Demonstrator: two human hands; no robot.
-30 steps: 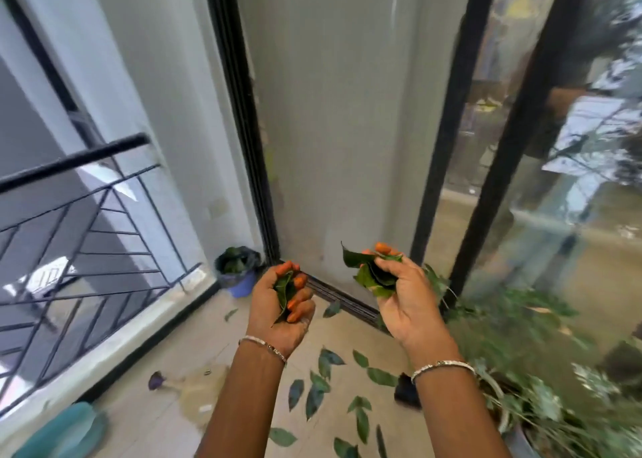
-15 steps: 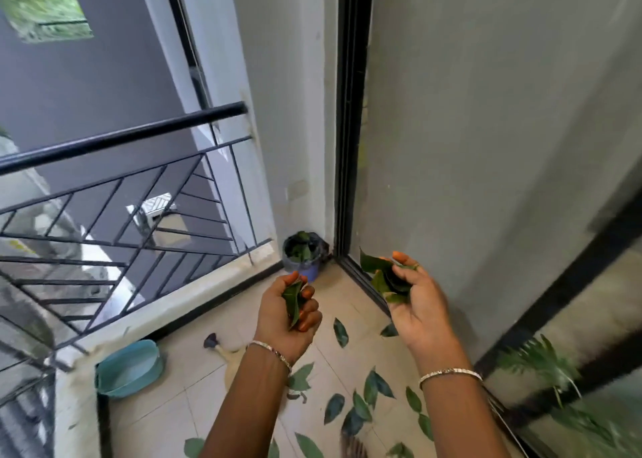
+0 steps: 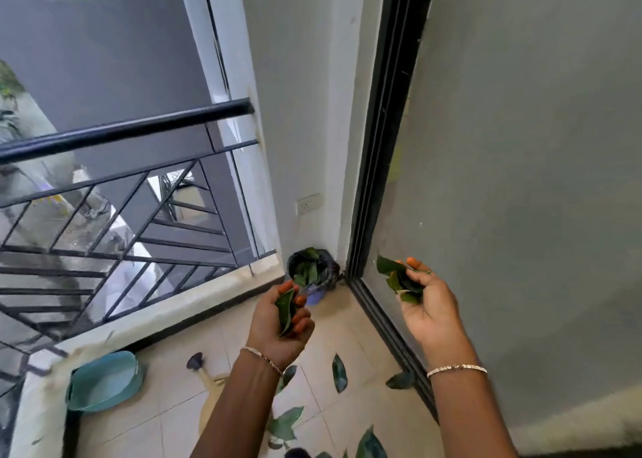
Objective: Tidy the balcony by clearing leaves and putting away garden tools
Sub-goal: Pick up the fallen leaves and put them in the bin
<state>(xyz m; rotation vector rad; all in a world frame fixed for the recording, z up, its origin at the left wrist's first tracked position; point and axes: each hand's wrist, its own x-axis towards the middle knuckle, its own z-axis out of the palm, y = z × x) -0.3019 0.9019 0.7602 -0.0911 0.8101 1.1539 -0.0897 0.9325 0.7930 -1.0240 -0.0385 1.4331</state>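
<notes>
My left hand (image 3: 278, 325) grips a few green leaves (image 3: 285, 307), fingers curled round them. My right hand (image 3: 425, 304) holds a bigger bunch of green leaves (image 3: 399, 278) up by the glass door. A small bin lined with a black bag (image 3: 314, 273) stands in the far corner with leaves inside it. My left hand hovers just in front of the bin and my right hand is off to its right. Several loose leaves (image 3: 339, 372) lie on the tiled floor below my arms.
A teal basin (image 3: 104, 381) sits on the floor at the left by the black railing (image 3: 121, 134). A beige watering can (image 3: 208, 384) lies under my left forearm. The sliding door's black frame (image 3: 378, 179) runs down on the right. A wall socket (image 3: 308, 203) is above the bin.
The view has swung left and closer to the corner, so the bin now looks nearer and larger. Both hands keep their leaves, and the potted plant has left the view.
</notes>
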